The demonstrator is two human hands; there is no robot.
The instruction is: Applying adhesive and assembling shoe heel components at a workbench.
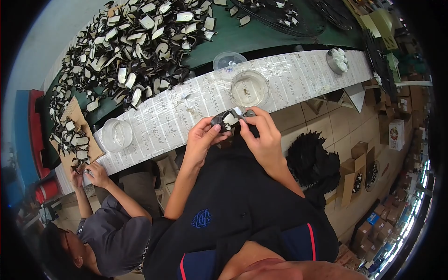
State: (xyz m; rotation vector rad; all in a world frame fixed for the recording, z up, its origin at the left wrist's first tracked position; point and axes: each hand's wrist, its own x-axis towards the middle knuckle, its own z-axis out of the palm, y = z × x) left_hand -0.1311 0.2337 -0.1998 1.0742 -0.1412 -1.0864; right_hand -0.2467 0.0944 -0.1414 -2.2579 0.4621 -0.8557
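Pinching away at a small curved black piece with a cream-coloured inner face (229, 120), the person nearest me has both bare hands busy at the bench edge. The left hand (201, 136) has one end gripped between thumb and curled fingers. The right hand (263, 134) is drawn in narrow at the other end, fingertips closed on a small dark rounded bit (250, 113); can't tell if that's part of the piece or separate.

So the piece is up at the near edge of a long bench covered in white printed paper (298, 77), just on the person's side of a clear round plastic tub (266, 95). Behind that tub there's a shallow clear round dish (228, 57), and off to the right a round metal tin (332, 63) full of white wads (340, 58).

Huge heap of similar black-and-cream pieces (140, 46) over on the green tabletop (210, 58), left side. Down at the left end a co-worker in a dark grey shirt (119, 233) has both hands together by a brown cardboard sheet (92, 145), near another clear round tub (129, 135).
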